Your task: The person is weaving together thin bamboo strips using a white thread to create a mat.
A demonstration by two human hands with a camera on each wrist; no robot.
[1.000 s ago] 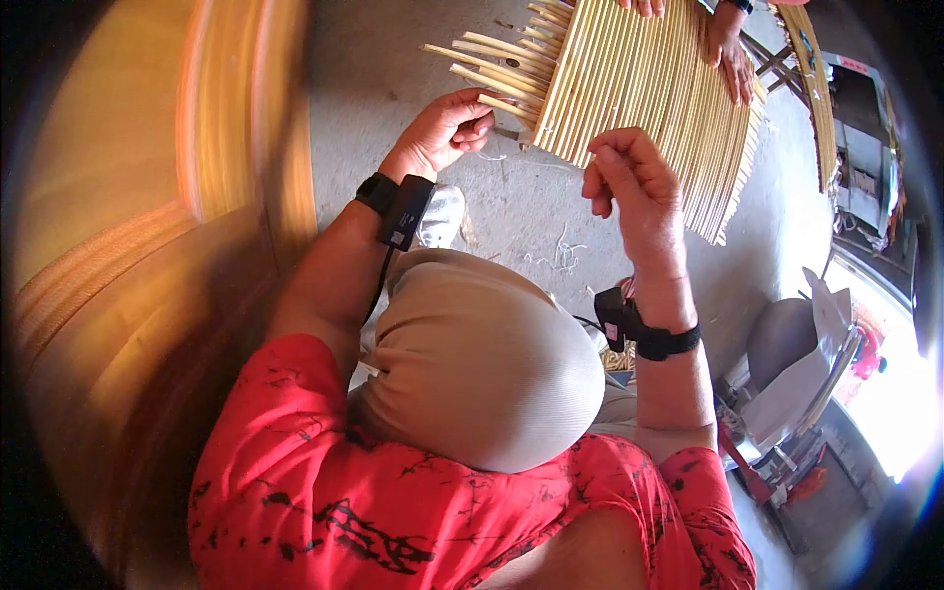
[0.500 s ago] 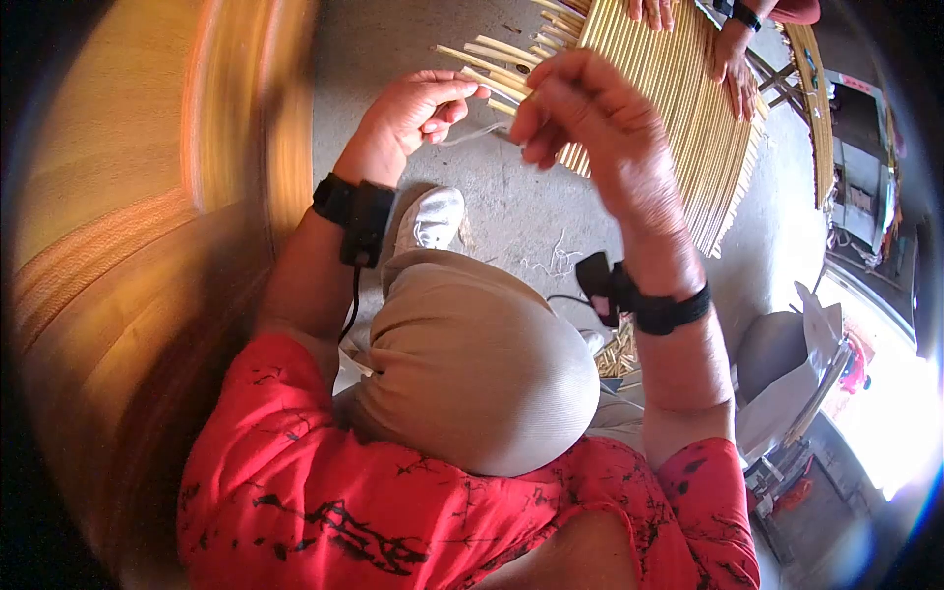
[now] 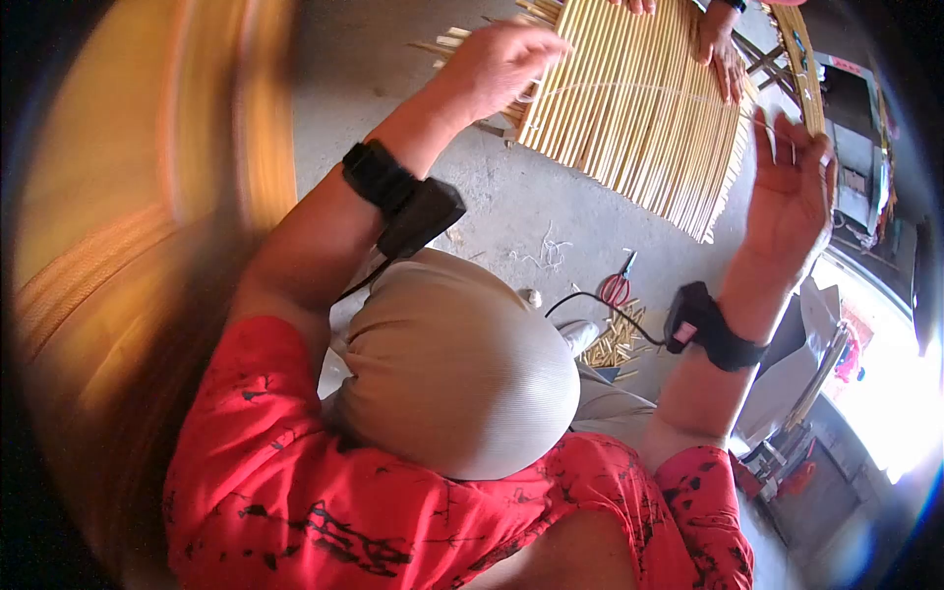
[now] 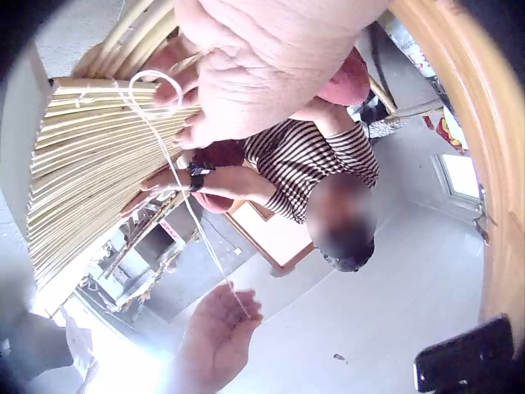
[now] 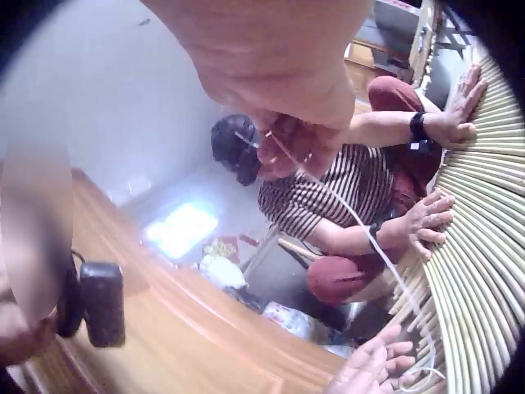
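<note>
A mat of thin pale sticks lies at the top of the head view, with loose stick ends poking out at its left. A white string runs from a loop near my left hand across the mat to my right hand. My left hand is at the mat's left edge, its fingers loosely extended beside the loop, as the right wrist view also shows. Out past the mat's right side, my right hand pinches the string between thumb and fingers and draws it nearly straight.
Another person's hand presses on the mat's far side. Red-handled scissors and a heap of short stick pieces lie below on the floor, near a tangle of string scraps. A wooden surface stands close at my left.
My right hand has swung from near my left hand far to the right, pulling the string across the mat. My left hand has moved up and right to the mat's edge.
</note>
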